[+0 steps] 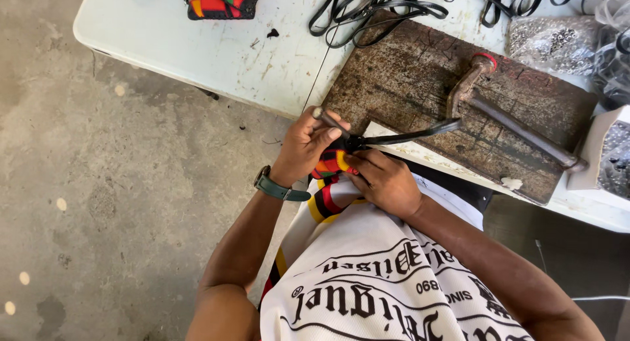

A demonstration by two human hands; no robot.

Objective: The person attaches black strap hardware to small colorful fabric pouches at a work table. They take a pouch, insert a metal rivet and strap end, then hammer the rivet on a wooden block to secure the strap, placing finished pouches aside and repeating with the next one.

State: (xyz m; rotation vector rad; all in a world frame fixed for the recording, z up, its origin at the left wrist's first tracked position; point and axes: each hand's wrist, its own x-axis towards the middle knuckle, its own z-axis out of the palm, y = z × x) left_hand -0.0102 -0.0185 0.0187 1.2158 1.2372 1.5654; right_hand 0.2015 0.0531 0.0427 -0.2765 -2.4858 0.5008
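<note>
Held piece: a small colourful patterned fabric item (331,162), in red, yellow, green and black, sits between both hands just in front of the table edge, above the person's lap.
Strap: a black strap (407,134) runs from the fabric item toward the rusty board and ends near the bent metal bar.
Left hand: the left hand (305,144) is closed around a thin metal tool (328,120), thumb and fingers pinching it above the fabric item; a dark green wristwatch (274,187) is on that wrist.
Right hand: the right hand (384,180) is closed on the fabric item, fingertips pressing where the strap meets it.
Work surface: a rusty brown board (420,72) lies on the white table (197,46), with a rusty bent metal bar (512,121) on top.
Farther off: loose black straps (394,6) lie at the far edge, another colourful fabric piece (223,1) at upper left, and a clear bag of small metal parts (554,42) at right.
</note>
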